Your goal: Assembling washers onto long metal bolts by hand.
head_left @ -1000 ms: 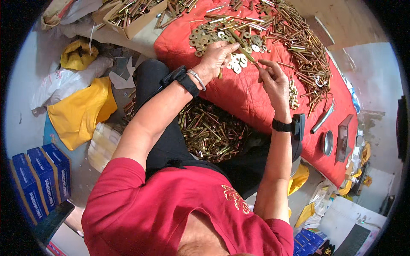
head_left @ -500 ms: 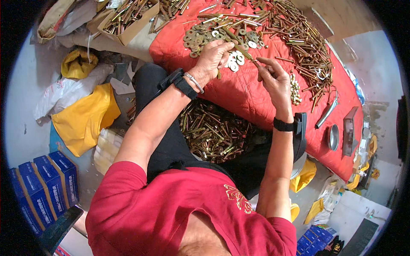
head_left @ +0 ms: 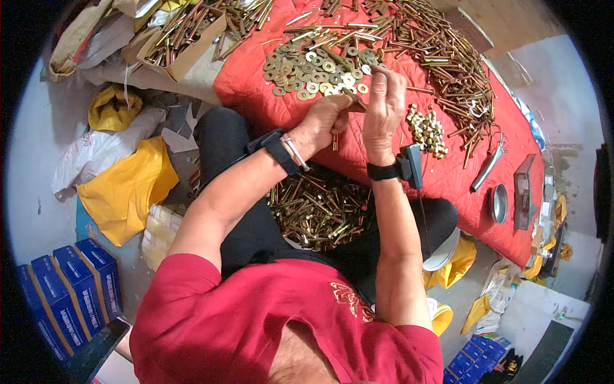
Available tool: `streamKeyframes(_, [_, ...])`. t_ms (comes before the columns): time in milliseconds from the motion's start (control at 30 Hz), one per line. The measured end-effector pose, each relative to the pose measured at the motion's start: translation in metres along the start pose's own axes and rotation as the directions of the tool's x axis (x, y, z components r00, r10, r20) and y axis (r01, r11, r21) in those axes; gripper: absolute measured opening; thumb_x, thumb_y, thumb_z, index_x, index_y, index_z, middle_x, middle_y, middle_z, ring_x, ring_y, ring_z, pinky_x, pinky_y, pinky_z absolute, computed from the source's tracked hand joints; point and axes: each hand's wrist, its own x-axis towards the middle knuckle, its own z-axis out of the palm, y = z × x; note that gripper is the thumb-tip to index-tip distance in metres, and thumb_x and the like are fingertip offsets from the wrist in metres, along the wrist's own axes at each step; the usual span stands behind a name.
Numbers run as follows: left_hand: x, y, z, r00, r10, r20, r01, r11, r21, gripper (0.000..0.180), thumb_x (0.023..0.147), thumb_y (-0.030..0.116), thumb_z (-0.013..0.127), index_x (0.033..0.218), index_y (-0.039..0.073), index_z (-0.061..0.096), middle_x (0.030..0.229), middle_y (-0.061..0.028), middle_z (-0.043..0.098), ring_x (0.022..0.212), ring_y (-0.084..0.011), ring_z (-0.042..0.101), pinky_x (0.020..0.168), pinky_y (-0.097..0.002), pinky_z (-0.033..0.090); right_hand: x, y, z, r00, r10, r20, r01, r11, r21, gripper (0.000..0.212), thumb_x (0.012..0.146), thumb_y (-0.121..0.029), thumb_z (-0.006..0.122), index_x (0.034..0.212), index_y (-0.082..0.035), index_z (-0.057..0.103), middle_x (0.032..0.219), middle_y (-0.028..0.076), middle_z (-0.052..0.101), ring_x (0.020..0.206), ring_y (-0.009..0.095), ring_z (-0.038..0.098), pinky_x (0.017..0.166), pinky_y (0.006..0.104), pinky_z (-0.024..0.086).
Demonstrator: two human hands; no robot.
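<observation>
My left hand [head_left: 327,120] is closed around a slim brass-coloured metal tube [head_left: 355,101], whose end points toward my right hand. A short metal piece [head_left: 335,142] also shows below my left fist. Beside that tube, my right hand [head_left: 384,112] has its fingers stretched upward, its palm side at the tube's end; whether it touches is hard to tell. Just beyond both hands, a spread of flat washers [head_left: 310,73] lies on the red quilted cloth [head_left: 268,105]. Small brass-coloured nuts [head_left: 427,131] form a heap right of my right hand.
Metal tubes [head_left: 457,64] are piled along the far right of the cloth. A cardboard box [head_left: 185,54] of tubes stands far left. Between my legs lies a heap of bolts [head_left: 320,208]. A metal bowl [head_left: 499,205] and a tray [head_left: 524,192] sit at right.
My right hand has moved left, toward my left hand, and its bent fingers have straightened. My left hand has come slightly nearer to me, still holding the tube.
</observation>
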Motion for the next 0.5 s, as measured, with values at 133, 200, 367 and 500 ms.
streamKeyframes(133, [0.01, 0.017, 0.001, 0.982, -0.055, -0.179, 0.018, 0.979, -0.202, 0.018, 0.087, 0.026, 0.058, 0.09, 0.01, 0.063, 0.07, 0.0032, 0.061, 0.045, -0.0039, 0.041, 0.037, -0.017, 0.026, 0.031, 0.055, -0.015, 0.945, 0.326, 0.038, -0.326, 0.917, 0.232, 0.019, 0.092, -0.015, 0.052, 0.096, 0.001, 0.061, 0.086, 0.007, 0.064, 0.074, 0.014, 0.061, 0.064, 0.0269, 0.05])
streamKeyframes(200, [0.019, 0.024, -0.019, 1.0, -0.014, -0.009, 0.011, 0.96, -0.279, 0.027, 0.089, 0.025, 0.056, 0.101, 0.001, 0.059, 0.065, 0.0042, 0.055, 0.045, -0.0043, 0.039, 0.038, -0.0172, 0.029, 0.051, 0.098, -0.035, 0.953, 0.296, 0.058, -0.293, 0.955, -0.051, 0.014, 0.086, -0.01, 0.057, 0.095, -0.001, 0.063, 0.082, 0.012, 0.065, 0.067, 0.017, 0.063, 0.06, 0.0288, 0.049])
streamKeyframes(367, [0.017, 0.039, -0.011, 0.999, 0.007, -0.037, -0.015, 0.97, -0.242, 0.031, 0.09, 0.025, 0.055, 0.106, -0.001, 0.058, 0.06, 0.0049, 0.046, 0.045, -0.0046, 0.037, 0.038, -0.0183, 0.03, 0.077, 0.15, -0.049, 0.926, 0.234, 0.297, -0.048, 0.851, -0.523, 0.02, 0.077, -0.016, 0.064, 0.09, 0.0, 0.062, 0.084, 0.021, 0.062, 0.075, 0.034, 0.062, 0.068, 0.0398, 0.048])
streamKeyframes(500, [0.012, 0.041, -0.012, 1.0, 0.019, -0.014, -0.02, 0.992, -0.126, 0.029, 0.089, 0.025, 0.056, 0.102, 0.0, 0.061, 0.058, 0.005, 0.045, 0.044, -0.0031, 0.037, 0.038, -0.0175, 0.029, 0.077, 0.153, -0.036, 0.853, 0.314, 0.418, 0.033, 0.766, -0.642, 0.019, 0.076, -0.015, 0.065, 0.085, 0.0, 0.059, 0.082, 0.021, 0.061, 0.08, 0.035, 0.06, 0.069, 0.0425, 0.047])
